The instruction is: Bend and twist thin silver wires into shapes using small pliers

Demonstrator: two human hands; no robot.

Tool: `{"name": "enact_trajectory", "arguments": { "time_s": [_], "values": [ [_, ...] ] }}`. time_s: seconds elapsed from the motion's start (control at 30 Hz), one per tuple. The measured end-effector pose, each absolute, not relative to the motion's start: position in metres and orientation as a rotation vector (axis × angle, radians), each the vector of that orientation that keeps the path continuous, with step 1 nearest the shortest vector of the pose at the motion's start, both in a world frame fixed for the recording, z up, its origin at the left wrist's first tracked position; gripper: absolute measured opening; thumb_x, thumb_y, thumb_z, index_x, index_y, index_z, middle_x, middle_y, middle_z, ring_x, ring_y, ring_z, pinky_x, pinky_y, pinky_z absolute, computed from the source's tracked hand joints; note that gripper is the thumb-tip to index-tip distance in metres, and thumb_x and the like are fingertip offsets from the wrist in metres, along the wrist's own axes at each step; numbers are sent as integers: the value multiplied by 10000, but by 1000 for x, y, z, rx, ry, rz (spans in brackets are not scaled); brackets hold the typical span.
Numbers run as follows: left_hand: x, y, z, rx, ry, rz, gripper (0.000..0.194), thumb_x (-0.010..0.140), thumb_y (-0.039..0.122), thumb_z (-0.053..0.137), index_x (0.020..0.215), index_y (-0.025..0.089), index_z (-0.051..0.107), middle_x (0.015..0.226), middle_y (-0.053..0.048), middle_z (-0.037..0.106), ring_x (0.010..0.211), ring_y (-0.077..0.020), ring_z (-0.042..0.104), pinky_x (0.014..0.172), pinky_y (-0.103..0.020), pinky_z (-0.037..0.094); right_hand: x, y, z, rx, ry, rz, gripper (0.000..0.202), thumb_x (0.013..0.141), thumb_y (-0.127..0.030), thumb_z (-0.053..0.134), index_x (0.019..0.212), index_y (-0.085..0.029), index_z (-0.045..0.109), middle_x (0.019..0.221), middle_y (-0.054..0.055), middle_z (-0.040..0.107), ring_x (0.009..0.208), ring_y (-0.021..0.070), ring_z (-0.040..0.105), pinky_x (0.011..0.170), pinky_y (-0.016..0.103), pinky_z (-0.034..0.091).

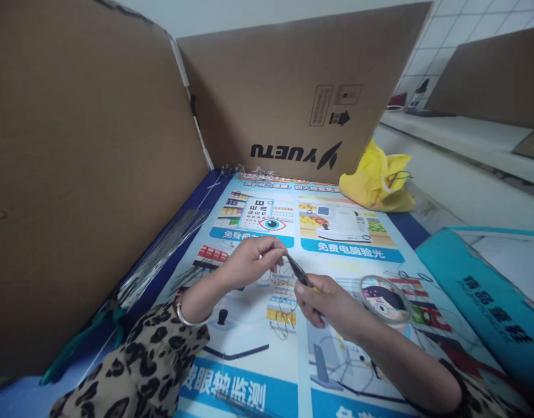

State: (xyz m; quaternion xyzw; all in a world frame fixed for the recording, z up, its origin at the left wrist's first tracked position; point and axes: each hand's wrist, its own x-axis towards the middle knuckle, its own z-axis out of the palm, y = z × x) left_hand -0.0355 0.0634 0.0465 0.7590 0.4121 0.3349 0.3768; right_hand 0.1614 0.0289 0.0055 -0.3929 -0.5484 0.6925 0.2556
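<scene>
My right hand (pixel 321 299) is wrapped round the handle of dark pliers (pixel 298 270), whose tip points up and left. Close to that tip, my left hand (pixel 262 255) is closed in a pinch on a thin wire that is hard to make out. Below the hands, thin bent wire pieces (pixel 284 325) lie on the printed poster sheet (pixel 297 232). A roll of clear tape (pixel 386 299) lies beside my right forearm, with loose wire around it.
A bundle of straight wires (pixel 157 255) and green-handled pliers (pixel 83 342) lie at the left. Cardboard panels (pixel 293 87) stand behind and left. A yellow bag (pixel 375 180) and teal box (pixel 480 296) are at the right. Small wire pieces (pixel 253 171) lie at the back.
</scene>
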Motion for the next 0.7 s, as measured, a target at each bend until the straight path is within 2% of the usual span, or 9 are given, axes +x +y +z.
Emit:
{"name": "enact_trajectory", "arguments": {
  "time_s": [0.17, 0.33, 0.43, 0.53, 0.63, 0.7],
  "values": [
    [-29, 66, 35, 1612, 1025, 1119, 242, 847, 360, 504, 811, 144, 607, 730, -18, 635, 600, -88, 596, 579, -200, 475, 160, 30, 1, -1068, -1433, 1865, 376, 798, -530, 527, 672, -189, 432, 440, -72, 421, 367, 51, 346, 382, 207, 257],
    [-26, 62, 32, 1583, 1119, 1208, 228, 838, 354, 523, 799, 154, 624, 703, -9, 642, 555, -80, 583, 542, -188, 458, 160, 28, 0, -1117, -1520, 1884, 384, 793, -557, 508, 692, -194, 434, 447, -77, 397, 378, 60, 348, 392, 213, 269],
    [-27, 60, 36, 1671, 1230, 1215, 199, 830, 319, 524, 761, 159, 620, 662, 5, 631, 519, -74, 556, 537, -190, 446, 160, 27, 4, -1171, -1739, 1766, 395, 806, -578, 466, 718, -194, 441, 506, -65, 406, 436, 67, 360, 431, 220, 296],
    [-30, 60, 41, 1805, 1285, 1213, 193, 827, 264, 505, 707, 160, 614, 616, 15, 616, 531, -75, 550, 566, -191, 440, 162, 28, 10, -1277, -2045, 1320, 372, 850, -533, 411, 692, -196, 435, 589, -36, 444, 534, 89, 409, 496, 230, 312],
    [-32, 62, 43, 1903, 1317, 1220, 185, 822, 245, 496, 706, 162, 613, 599, 17, 603, 543, -80, 544, 564, -193, 432, 167, 33, 11, -1455, -2209, 628, 298, 883, -440, 391, 733, -196, 474, 703, 7, 529, 641, 131, 478, 560, 256, 332],
    [-33, 63, 43, 1938, 1341, 1217, 185, 818, 239, 491, 703, 161, 612, 601, 15, 598, 543, -81, 530, 554, -193, 425, 171, 37, 8, -1426, -2248, 185, 242, 887, -388, 407, 818, -187, 524, 786, 41, 566, 729, 163, 514, 615, 275, 350]
  ]
}}
